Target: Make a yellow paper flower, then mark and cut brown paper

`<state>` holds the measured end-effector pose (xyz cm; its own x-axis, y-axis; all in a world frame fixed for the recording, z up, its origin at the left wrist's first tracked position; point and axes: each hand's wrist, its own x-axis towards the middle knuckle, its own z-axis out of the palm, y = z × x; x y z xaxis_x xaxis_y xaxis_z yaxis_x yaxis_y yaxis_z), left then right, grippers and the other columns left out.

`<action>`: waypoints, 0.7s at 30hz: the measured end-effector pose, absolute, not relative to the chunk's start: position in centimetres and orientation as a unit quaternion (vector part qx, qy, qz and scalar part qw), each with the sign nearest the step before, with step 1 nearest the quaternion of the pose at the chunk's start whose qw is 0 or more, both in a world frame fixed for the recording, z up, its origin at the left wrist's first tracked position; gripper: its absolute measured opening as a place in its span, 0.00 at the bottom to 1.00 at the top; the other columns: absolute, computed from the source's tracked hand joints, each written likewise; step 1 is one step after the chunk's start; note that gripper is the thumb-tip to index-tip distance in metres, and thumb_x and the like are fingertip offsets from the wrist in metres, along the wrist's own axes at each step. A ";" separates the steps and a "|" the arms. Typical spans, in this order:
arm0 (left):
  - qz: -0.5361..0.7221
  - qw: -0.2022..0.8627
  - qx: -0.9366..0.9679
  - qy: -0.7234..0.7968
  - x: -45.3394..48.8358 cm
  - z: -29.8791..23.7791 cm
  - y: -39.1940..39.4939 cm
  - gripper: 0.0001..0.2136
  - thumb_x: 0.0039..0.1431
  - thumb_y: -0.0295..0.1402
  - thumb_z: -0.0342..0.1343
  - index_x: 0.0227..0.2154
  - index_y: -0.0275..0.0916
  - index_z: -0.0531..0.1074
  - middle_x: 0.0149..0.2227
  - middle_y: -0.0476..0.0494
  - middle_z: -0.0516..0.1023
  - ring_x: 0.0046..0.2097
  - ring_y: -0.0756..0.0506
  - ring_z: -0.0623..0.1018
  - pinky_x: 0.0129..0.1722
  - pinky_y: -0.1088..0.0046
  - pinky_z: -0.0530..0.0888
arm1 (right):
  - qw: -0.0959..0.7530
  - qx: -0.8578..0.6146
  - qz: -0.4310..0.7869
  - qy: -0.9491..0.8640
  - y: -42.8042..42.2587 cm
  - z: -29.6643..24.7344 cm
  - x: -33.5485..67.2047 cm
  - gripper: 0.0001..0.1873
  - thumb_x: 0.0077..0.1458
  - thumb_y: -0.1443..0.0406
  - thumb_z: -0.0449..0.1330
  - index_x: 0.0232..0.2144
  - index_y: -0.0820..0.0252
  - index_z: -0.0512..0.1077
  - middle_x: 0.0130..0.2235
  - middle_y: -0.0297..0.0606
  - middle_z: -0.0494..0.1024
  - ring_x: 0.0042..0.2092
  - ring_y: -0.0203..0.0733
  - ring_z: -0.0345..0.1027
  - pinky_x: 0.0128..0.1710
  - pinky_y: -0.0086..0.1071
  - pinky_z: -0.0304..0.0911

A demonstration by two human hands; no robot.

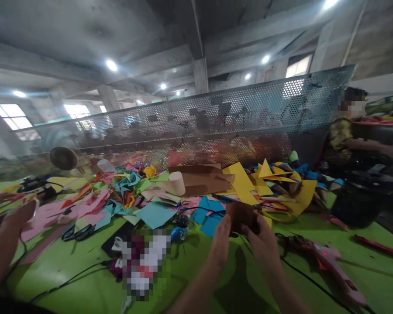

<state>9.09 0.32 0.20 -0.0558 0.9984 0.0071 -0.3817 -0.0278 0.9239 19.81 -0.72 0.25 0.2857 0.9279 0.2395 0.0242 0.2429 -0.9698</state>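
Observation:
A folded or curved piece of brown paper (pixel 239 214) is held up in front of me above the green table. My left hand (pixel 221 240) grips its left edge, fingers closed. On the other side my right hand (pixel 261 237) pinches its lower right part, with the thumb toward the middle. Just beyond lie blue paper sheets (pixel 212 224) and yellow sheets (pixel 240 181). To the right of my right hand rests a pink glue gun (pixel 339 266) with its cord.
Heaps of coloured paper scraps (pixel 118 187) run along a perforated metal divider (pixel 190 117). A white roll (pixel 176 183) stands among them. Black scissors (pixel 78 232) lie left. A co-worker's hand (pixel 15 222) reaches in at left. Another person (pixel 342 131) is at right, near a black container (pixel 360 196).

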 end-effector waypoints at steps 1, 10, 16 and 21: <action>0.593 0.574 0.401 0.398 8.9 0.2 0.4 0.22 0.49 0.50 0.62 0.38 0.35 0.80 0.39 0.36 0.82 0.43 0.38 0.79 0.46 0.63 0.74 | 0.618 -0.515 0.323 -0.498 -0.5 0.2 19.9 0.22 0.46 0.58 0.62 0.44 0.59 0.71 0.40 0.43 0.79 0.40 0.50 0.73 0.41 0.41 0.69; 0.633 0.520 0.359 0.448 6.9 -1.1 3.4 0.15 0.48 0.40 0.63 0.35 0.35 0.78 0.37 0.40 0.81 0.43 0.41 0.76 0.44 0.68 0.72 | 0.480 -0.593 0.110 -0.637 10.6 4.4 21.0 0.23 0.57 0.59 0.56 0.54 0.59 0.70 0.49 0.45 0.78 0.47 0.49 0.73 0.47 0.41 0.68; 0.632 0.533 0.299 0.477 7.6 -1.5 3.6 0.20 0.52 0.42 0.60 0.44 0.34 0.76 0.42 0.38 0.81 0.42 0.41 0.77 0.42 0.70 0.73 | 0.303 -0.656 0.060 -0.689 19.8 4.8 20.0 0.17 0.61 0.60 0.60 0.51 0.58 0.71 0.54 0.44 0.74 0.52 0.48 0.70 0.52 0.46 0.66; 0.639 0.537 0.272 0.478 8.0 -1.2 3.8 0.18 0.54 0.38 0.58 0.46 0.34 0.75 0.48 0.35 0.79 0.49 0.40 0.76 0.48 0.71 0.72 | 0.174 -0.712 0.016 -0.681 23.6 2.9 19.1 0.18 0.63 0.59 0.59 0.53 0.59 0.69 0.54 0.43 0.73 0.50 0.47 0.71 0.48 0.47 0.69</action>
<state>8.03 3.83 -1.21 -0.2741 0.9472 -0.1665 -0.4265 0.0354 0.9038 19.10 23.64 2.91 0.0732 0.9741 0.2140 0.9628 -0.0130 -0.2699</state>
